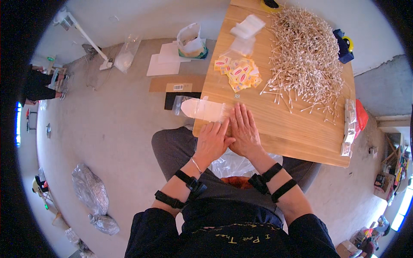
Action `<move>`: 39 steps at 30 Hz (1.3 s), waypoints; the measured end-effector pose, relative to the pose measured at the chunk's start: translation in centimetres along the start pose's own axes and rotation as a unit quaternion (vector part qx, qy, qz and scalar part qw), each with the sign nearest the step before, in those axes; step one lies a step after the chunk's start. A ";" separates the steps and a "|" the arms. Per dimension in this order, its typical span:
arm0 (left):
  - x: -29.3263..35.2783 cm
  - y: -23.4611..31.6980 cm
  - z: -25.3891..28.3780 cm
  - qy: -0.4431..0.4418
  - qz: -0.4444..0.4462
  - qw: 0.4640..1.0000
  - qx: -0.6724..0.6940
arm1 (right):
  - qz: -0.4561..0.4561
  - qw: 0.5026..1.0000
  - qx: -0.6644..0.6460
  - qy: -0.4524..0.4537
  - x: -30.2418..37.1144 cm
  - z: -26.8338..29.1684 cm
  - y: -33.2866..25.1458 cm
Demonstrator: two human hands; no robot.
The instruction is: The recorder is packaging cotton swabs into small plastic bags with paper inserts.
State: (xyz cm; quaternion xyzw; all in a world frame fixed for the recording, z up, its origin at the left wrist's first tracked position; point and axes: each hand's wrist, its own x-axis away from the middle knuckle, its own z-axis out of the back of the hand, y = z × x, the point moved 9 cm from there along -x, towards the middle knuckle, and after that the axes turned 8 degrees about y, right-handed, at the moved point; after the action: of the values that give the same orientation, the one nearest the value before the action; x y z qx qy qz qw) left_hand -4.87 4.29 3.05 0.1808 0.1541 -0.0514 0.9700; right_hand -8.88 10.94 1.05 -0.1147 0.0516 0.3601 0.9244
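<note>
The clear plastic bag (pixel 202 109) lies flat at the near left corner of the wooden table (pixel 301 137), and part of it sticks out over the left edge of the table. It is long and narrow, transparent with a milky white shine, and something pale is inside it, but I cannot tell what it is. Its right end is just at the fingertips of both hands. The left hand (pixel 211 142) rests at the table edge with the fingers stretched forward and close together, and it touches the near end of the bag; it is flat and does not grip anything. The right hand (pixel 244 131) lies flat on the table, palm down, fingers straight and together, beside the left hand, with the two thumbs touching or overlapping. It also holds nothing, it only presses on the table surface near the bag. Both wrists wear black straps. Farther on the table there is a big heap of cotton swabs (pixel 303 56) on the right side, and a small pile of yellow and red packets (pixel 238 73) in the middle. Behind them lie some small clear bags (pixel 246 28). Under the hands, on the person's lap, there is a crumpled transparent plastic sheet (pixel 234 163).
</note>
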 end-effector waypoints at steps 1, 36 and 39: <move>-0.1 0.0 0.1 0.001 0.000 1.000 0.000 | -0.001 1.000 0.001 0.002 0.0 0.0 0.0; -1.7 -0.9 -0.9 -0.057 0.062 0.996 0.041 | -0.007 1.000 -0.010 0.014 0.1 0.0 0.0; -1.9 -1.1 -0.8 -0.057 0.082 0.993 0.060 | -0.008 0.999 -0.029 0.024 0.0 0.1 0.1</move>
State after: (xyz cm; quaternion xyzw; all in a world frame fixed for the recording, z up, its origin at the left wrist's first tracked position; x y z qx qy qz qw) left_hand -7.07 3.66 2.56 0.2478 0.0799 0.0091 0.9655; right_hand -8.88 11.04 1.14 -0.1510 0.0626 0.3514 0.9219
